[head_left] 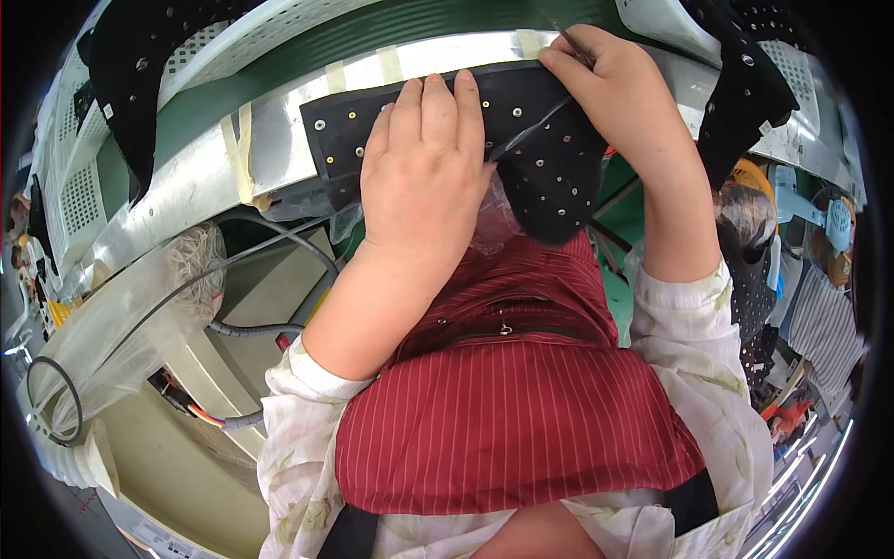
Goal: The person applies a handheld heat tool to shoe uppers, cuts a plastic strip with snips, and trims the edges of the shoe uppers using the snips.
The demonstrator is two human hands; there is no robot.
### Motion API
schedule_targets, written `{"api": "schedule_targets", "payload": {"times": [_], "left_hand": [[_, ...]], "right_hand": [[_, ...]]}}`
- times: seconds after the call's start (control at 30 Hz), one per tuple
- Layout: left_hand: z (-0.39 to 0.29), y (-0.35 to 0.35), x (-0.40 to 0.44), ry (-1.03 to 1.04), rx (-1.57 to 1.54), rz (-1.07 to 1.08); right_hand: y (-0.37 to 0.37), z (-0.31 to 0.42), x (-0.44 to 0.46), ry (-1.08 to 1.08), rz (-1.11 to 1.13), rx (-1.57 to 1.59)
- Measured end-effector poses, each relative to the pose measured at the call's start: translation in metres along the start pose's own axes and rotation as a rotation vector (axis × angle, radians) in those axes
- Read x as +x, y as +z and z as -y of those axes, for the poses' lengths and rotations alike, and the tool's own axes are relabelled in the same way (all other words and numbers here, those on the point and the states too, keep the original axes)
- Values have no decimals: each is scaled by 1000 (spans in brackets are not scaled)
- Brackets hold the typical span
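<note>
A black fabric piece (521, 88) with metal eyelets lies over the edge of the metal-topped bench, and its rounded flap (549, 200) hangs off the front. My left hand (421, 182) is pressed flat on the fabric, fingers stretched out. At the piece's upper right edge, my right hand (619, 88) is closed around a thin, pointed metal tool (579, 47); its exact kind is unclear. The thumb and fingertip of this hand are close to the fabric edge. A narrow shiny strip (529, 129) crosses the fabric between my hands.
White perforated baskets (233, 58) stand behind the bench, with black eyelet pieces (140, 102) draped over them, also at right (750, 84). Masking tape (238, 154) sticks to the metal bench edge (186, 154). Cables and a plastic bag (140, 317) hang at left. Another person (745, 219) is at right.
</note>
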State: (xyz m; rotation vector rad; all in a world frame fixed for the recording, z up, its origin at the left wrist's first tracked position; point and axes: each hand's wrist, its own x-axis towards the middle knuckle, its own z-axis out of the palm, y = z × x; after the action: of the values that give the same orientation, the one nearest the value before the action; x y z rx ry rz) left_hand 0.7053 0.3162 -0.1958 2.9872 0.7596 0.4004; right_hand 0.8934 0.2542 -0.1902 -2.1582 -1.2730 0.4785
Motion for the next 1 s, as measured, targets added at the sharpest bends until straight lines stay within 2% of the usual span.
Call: {"api": "schedule_targets", "payload": {"times": [0.17,0.27,0.43,0.5,0.53,0.6,0.63,0.7,0.83,0.9,0.93,0.97,1.0], "left_hand": [[-1,4,2,20,48,21],[-1,7,5,29,94,-36],[-7,4,14,50,135,54],[-11,3,18,46,150,89],[-12,3,20,40,165,123],[-14,6,20,51,220,118],[-15,7,20,59,274,114],[-16,7,20,59,282,115],[-18,2,20,50,298,163],[-17,-3,23,30,255,210],[-17,-5,24,14,216,256],[-15,-6,24,17,214,251],[-12,-7,24,71,156,149]], "right_hand": [[1,7,0,22,-17,-16],[0,11,-1,35,-20,-38],[-7,20,2,24,2,-128],[-15,32,6,198,65,-89],[-12,25,6,198,64,-88],[-4,8,5,-15,-4,-61],[-7,7,2,-16,-6,-60],[-15,13,-8,59,150,-77],[-29,16,-18,100,269,-148],[-33,4,-22,144,224,193],[-32,-1,-23,145,223,190],[-28,-8,-23,121,190,297],[-24,-14,-22,94,157,405]]}}
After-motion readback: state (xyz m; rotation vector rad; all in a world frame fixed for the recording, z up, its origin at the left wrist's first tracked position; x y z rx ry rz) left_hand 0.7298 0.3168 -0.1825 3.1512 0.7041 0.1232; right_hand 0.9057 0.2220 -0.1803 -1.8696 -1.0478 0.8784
